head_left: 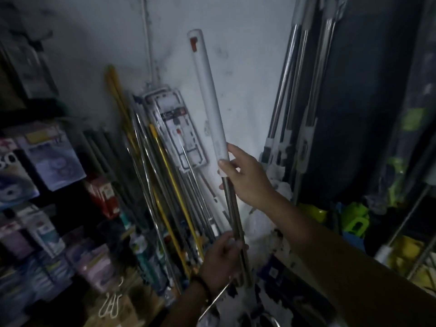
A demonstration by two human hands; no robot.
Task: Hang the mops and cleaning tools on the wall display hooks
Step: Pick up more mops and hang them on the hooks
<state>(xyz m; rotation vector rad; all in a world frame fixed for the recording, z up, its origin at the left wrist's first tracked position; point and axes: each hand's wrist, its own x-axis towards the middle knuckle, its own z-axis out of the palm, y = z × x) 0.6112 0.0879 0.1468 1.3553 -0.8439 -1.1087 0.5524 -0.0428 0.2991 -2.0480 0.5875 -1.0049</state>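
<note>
White plastic-gripped, steel-shafted mop handle [210, 107], upright against grey wall [247, 67]. Right hand [247, 178] clamped at grip base; left hand [221, 260] closed lower on shaft. Likely light, stiff, slippery; best held by 2 hands.

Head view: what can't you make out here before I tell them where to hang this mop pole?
- Mop pole: lower end and any mop head are cut off below the left hand, lost in the dark clutter.
- Wall hooks: none identifiable; the wall is dim and blurred.
- Packaged tool on the wall: label print too blurred to read.
- Right hand: palm side hidden behind the pole.
</note>
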